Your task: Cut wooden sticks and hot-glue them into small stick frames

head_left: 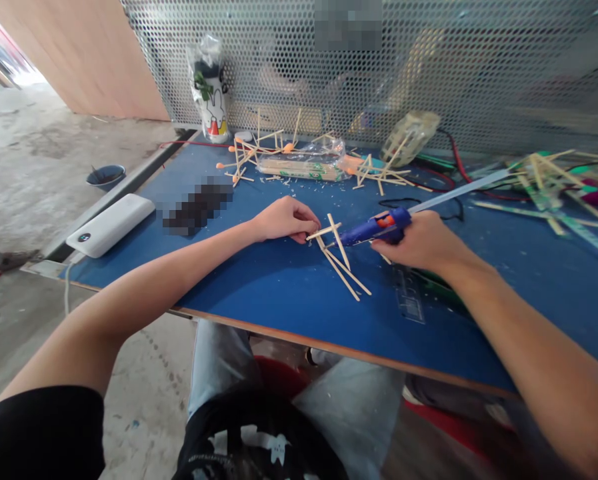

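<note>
Several thin wooden sticks (343,265), joined in a small crossed shape, lie at the middle of the blue table. My left hand (289,220) pinches the upper left end of this stick frame between thumb and fingers. My right hand (426,243) is wrapped round a blue glue gun (379,228), whose tip points left and touches or nearly touches the sticks near where they meet. A long translucent glue stick (461,193) runs out of the back of the gun towards the upper right.
On the blue table (259,287) stand a white power bank (111,225), a wrapped bottle (213,100), a bag of sticks (301,168) and stick structures (543,177) at the right. Cables and a perforated metal screen (279,73) are behind.
</note>
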The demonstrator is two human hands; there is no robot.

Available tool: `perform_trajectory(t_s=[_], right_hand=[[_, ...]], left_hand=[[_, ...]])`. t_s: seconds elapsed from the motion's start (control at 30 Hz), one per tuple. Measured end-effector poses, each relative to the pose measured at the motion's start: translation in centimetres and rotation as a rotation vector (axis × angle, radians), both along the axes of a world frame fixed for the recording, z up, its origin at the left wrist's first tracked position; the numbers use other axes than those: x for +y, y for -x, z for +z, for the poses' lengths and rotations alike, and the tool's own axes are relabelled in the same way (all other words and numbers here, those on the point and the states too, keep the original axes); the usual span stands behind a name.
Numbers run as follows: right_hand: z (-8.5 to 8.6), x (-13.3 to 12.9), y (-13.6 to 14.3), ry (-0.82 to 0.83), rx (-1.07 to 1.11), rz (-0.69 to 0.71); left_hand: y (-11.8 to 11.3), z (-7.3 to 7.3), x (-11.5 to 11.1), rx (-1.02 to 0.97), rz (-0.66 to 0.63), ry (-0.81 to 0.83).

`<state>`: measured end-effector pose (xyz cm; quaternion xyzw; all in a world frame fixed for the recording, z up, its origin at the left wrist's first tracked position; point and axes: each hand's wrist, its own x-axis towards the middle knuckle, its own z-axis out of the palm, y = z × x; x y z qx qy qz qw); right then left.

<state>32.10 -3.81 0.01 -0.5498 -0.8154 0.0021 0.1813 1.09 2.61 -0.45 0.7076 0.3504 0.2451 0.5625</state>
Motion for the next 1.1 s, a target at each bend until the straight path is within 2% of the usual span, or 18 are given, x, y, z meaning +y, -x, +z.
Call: perform_trajectory(t_s=[0.27,0.57,1.1], right_hand=[[0.03,0.15,-0.82,-0.050,-0.136,0.064],[0.04,-0.43,-0.25,-0.066,-0.131,0.093],[0.43,-0.63,-0.23,-0.047,-0.081,0.080]], left_hand=[[-0.05,0.22,-0.22,0.004,0.000,-0.022],[-0.13,0.93,-0.79,0.054,0.019,-0.006],[-0.12,0.54,-0.45,0.032,0.010,-0.023]])
